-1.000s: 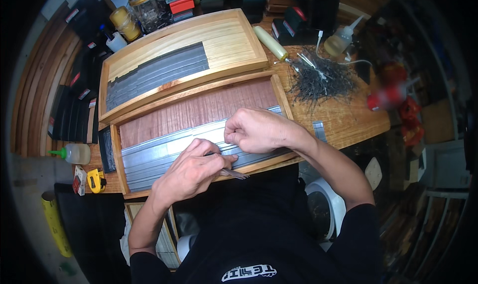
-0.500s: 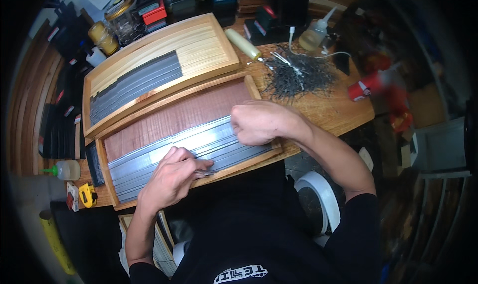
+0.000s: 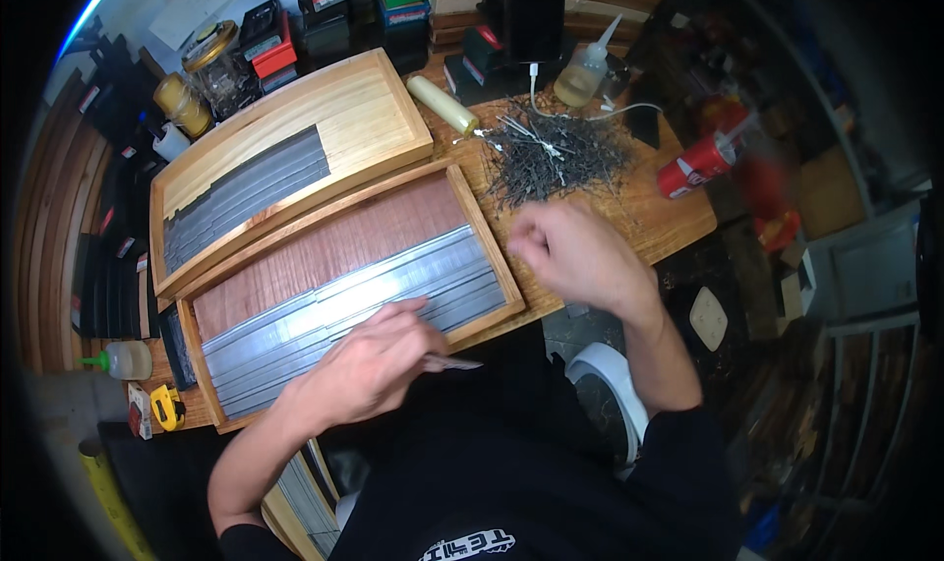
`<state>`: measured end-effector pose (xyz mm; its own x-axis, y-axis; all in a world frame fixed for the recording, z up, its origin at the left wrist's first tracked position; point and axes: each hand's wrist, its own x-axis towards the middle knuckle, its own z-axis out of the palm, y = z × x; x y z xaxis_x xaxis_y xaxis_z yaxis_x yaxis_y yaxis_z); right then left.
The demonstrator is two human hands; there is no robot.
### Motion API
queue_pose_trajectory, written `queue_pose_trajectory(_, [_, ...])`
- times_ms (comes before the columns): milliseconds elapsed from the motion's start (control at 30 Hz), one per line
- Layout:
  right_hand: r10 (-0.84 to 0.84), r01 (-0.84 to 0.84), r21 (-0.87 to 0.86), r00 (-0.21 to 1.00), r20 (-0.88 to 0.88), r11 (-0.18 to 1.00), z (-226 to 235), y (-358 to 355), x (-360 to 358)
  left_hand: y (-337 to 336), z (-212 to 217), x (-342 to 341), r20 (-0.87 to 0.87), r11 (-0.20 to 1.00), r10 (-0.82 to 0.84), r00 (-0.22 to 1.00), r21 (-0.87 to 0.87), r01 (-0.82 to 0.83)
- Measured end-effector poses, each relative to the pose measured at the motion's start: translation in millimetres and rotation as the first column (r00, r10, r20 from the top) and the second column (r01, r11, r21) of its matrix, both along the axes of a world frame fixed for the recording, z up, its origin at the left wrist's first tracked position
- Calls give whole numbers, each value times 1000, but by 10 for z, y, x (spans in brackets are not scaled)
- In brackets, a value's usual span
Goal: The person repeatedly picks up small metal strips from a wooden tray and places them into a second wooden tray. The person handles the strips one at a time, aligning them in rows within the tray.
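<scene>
Strips (image 3: 418,269) covered just half the tray (image 3: 488,241) beneath our left fingers (image 3: 398,312), which pinched a sliver (image 3: 460,363); our right fingers (image 3: 532,238) curled, contents unclear.

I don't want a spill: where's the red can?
In the head view, the red can is near the wooden bench's right end, right of the dark wiry heap, beyond the right hand.

wooden workbench (image 3: 666,227), pale wall (image 3: 133,18), light strip (image 3: 87,14)
</scene>
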<state>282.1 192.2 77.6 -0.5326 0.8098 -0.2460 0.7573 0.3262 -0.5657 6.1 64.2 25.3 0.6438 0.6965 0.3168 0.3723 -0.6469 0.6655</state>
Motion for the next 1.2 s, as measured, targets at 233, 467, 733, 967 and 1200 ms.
queue_pose_trajectory(233, [-183, 179, -42, 966, -181, 983, -324, -457, 124, 646, -192, 478, 38, 990, -138, 990, 5, 138])
queue_pose_trajectory(467, [-220, 222, -18, 948, -228, 975, -408, -502, 124, 614, -271, 572, 137, 998, -61, 989, 21, 59])
queue_pose_trajectory(733, [-239, 241, -22, 943, -232, 970, -434, -490, 133, 432, -172, 102, 27, 998, 27, 999, -55, -26])
queue_pose_trajectory(967, [-264, 251, -87, 942, -206, 964, -354, -470, 98, -404, 97, -709, -128, 849, 374, 918, -352, -395])
queue_pose_trajectory(1200, [-185, 185, -21, 960, -211, 982, -204, -348, -24, -989, 213, -1216, 171, 661, 716, 677, -478, -578])
